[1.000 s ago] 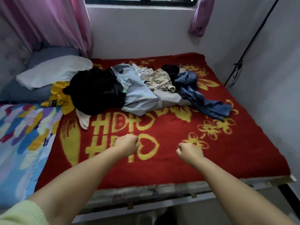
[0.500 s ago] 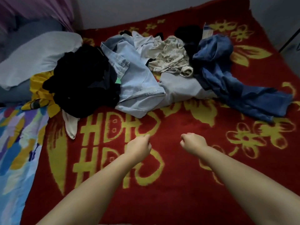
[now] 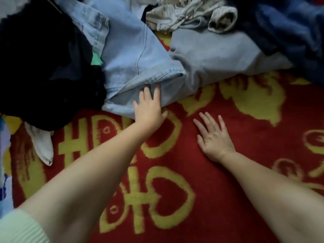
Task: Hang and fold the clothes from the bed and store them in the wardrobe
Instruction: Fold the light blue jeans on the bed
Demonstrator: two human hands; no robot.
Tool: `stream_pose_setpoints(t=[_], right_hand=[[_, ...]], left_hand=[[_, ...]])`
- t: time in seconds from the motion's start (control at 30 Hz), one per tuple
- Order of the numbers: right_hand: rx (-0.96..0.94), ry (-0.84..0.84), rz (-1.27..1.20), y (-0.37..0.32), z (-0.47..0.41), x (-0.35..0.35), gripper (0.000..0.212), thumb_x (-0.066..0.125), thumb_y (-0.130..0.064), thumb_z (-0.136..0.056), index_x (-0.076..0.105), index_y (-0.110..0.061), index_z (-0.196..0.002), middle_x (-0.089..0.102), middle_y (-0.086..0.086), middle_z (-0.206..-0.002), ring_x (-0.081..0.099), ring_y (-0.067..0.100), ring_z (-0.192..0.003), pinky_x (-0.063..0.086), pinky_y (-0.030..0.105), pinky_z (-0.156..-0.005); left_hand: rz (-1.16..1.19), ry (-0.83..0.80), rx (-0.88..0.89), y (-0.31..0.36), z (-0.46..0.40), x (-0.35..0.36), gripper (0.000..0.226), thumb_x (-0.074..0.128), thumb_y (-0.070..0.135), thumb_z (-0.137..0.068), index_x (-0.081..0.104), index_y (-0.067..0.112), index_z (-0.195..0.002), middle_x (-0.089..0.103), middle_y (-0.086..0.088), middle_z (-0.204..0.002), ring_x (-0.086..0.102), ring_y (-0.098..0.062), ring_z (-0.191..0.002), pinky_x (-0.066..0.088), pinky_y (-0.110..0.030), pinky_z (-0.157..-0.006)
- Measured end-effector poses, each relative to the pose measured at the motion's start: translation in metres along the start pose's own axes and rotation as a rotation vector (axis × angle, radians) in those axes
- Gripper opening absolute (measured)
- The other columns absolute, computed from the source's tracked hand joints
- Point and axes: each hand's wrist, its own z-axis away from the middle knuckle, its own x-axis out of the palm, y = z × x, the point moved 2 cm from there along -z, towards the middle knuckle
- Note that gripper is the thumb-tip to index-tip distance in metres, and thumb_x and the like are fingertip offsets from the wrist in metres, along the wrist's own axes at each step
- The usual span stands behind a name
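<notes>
A heap of clothes lies across the top of the view on a red blanket with yellow patterns (image 3: 219,199). A light blue denim garment (image 3: 133,55) is in the middle of the heap. My left hand (image 3: 149,106) rests on its near hem with fingers spread, fingertips touching the fabric. My right hand (image 3: 213,135) lies flat and open on the bare blanket, apart from the clothes. A black garment (image 3: 43,67) lies to the left, a pale grey piece (image 3: 219,53) to the right, a dark blue one (image 3: 294,32) at the far right.
A beige knitted garment (image 3: 192,16) sits at the top of the heap. A white cloth (image 3: 42,146) pokes out from under the black garment. A colourful sheet (image 3: 4,172) shows at the left edge. The near part of the blanket holds only my arms.
The view has moved closer to the heap. Both fists have opened. My left hand reached forward onto the denim hem; my right hand came down flat on the blanket.
</notes>
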Motion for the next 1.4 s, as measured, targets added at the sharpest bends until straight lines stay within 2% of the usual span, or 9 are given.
stream_pose_setpoints(t=[0.2, 0.27, 0.43, 0.6, 0.73, 0.83, 0.97, 1.27, 1.4], right_hand=[[0.022, -0.027, -0.030, -0.001, 0.003, 0.002, 0.066, 0.011, -0.043, -0.090, 0.020, -0.022, -0.152, 0.011, 0.005, -0.161, -0.008, 0.011, -0.144, -0.015, 0.042, -0.116], [0.017, -0.002, -0.041, 0.000, 0.002, 0.002, 0.065, 0.016, -0.041, -0.090, 0.026, -0.020, -0.150, 0.018, 0.007, -0.159, 0.003, 0.015, -0.146, -0.010, 0.044, -0.117], [0.022, 0.045, -0.034, 0.001, -0.001, 0.004, 0.062, 0.022, -0.040, -0.090, 0.038, -0.018, -0.146, 0.029, 0.008, -0.155, 0.021, 0.021, -0.145, -0.001, 0.045, -0.116], [0.013, -0.231, -0.017, 0.003, -0.009, -0.012, 0.062, 0.034, -0.040, -0.099, 0.007, -0.026, -0.153, -0.003, 0.000, -0.162, -0.006, 0.015, -0.148, -0.007, 0.043, -0.117], [0.017, -0.461, -0.180, -0.013, -0.001, -0.080, 0.081, 0.055, -0.036, -0.092, 0.005, -0.025, -0.154, 0.002, 0.002, -0.162, 0.006, 0.019, -0.148, 0.019, 0.045, -0.118], [-0.089, -0.339, -0.239, -0.049, 0.026, -0.142, 0.094, 0.066, -0.035, -0.086, 0.002, -0.025, -0.154, 0.003, 0.004, -0.161, 0.009, 0.020, -0.148, 0.024, 0.043, -0.116], [-0.238, -0.135, -0.423, -0.107, 0.058, -0.223, 0.093, 0.068, -0.032, -0.085, 0.009, -0.011, -0.153, 0.009, 0.011, -0.159, 0.008, 0.022, -0.148, 0.011, 0.025, -0.116], [-0.447, 0.121, -0.545, -0.189, 0.124, -0.384, 0.032, 0.063, -0.009, -0.088, 0.060, -0.003, -0.120, 0.040, 0.011, -0.139, 0.038, 0.025, -0.130, 0.033, 0.025, -0.102], [-0.491, 0.279, -0.821, -0.200, 0.149, -0.456, 0.062, 0.066, -0.010, -0.087, 0.036, -0.014, -0.141, 0.024, 0.001, -0.154, 0.023, 0.013, -0.143, 0.027, 0.029, -0.114]], left_hand=[[-0.014, 0.069, 0.071, -0.016, -0.025, 0.007, 0.051, 0.045, 0.015, -0.096, 0.032, 0.014, -0.145, 0.044, -0.015, -0.139, 0.051, -0.040, -0.112, 0.043, -0.048, -0.078], [0.159, 0.180, 0.052, -0.030, -0.031, -0.007, 0.024, 0.046, 0.013, -0.093, 0.056, 0.010, -0.115, 0.059, -0.019, -0.117, 0.057, -0.044, -0.096, 0.040, -0.046, -0.070], [0.705, 0.257, -0.239, -0.067, -0.005, -0.024, 0.018, 0.048, 0.015, -0.082, 0.047, 0.015, -0.064, 0.061, -0.015, -0.070, 0.056, -0.038, -0.076, 0.034, -0.038, -0.058], [1.518, 0.147, -0.868, -0.072, 0.071, -0.010, 0.028, 0.038, -0.007, -0.085, 0.060, 0.000, -0.101, 0.065, -0.009, -0.085, 0.062, -0.027, -0.084, 0.053, -0.019, -0.065], [1.857, 0.019, -1.029, -0.062, 0.138, -0.049, 0.045, 0.035, -0.009, -0.078, 0.054, -0.006, -0.119, 0.062, -0.024, -0.115, 0.063, -0.038, -0.100, 0.050, -0.052, -0.092], [1.942, 0.028, -0.946, -0.065, 0.168, -0.108, 0.046, 0.031, -0.008, -0.076, 0.055, -0.008, -0.115, 0.063, -0.025, -0.111, 0.061, -0.043, -0.104, 0.047, -0.058, -0.095], [1.793, 0.113, -0.715, -0.065, 0.200, -0.203, 0.018, 0.034, -0.011, -0.074, 0.045, 0.001, -0.067, 0.045, -0.009, -0.057, 0.054, -0.026, -0.059, 0.044, -0.034, -0.062], [1.749, 0.317, -0.213, -0.072, 0.307, -0.368, 0.034, 0.034, -0.015, -0.070, 0.037, 0.013, -0.050, 0.036, 0.000, -0.048, 0.044, -0.014, -0.042, 0.036, -0.018, -0.045], [1.661, 0.544, -0.096, -0.071, 0.339, -0.436, 0.034, 0.037, -0.014, -0.078, 0.037, 0.012, -0.056, 0.034, 0.002, -0.044, 0.036, -0.009, -0.036, 0.026, -0.010, -0.035]])
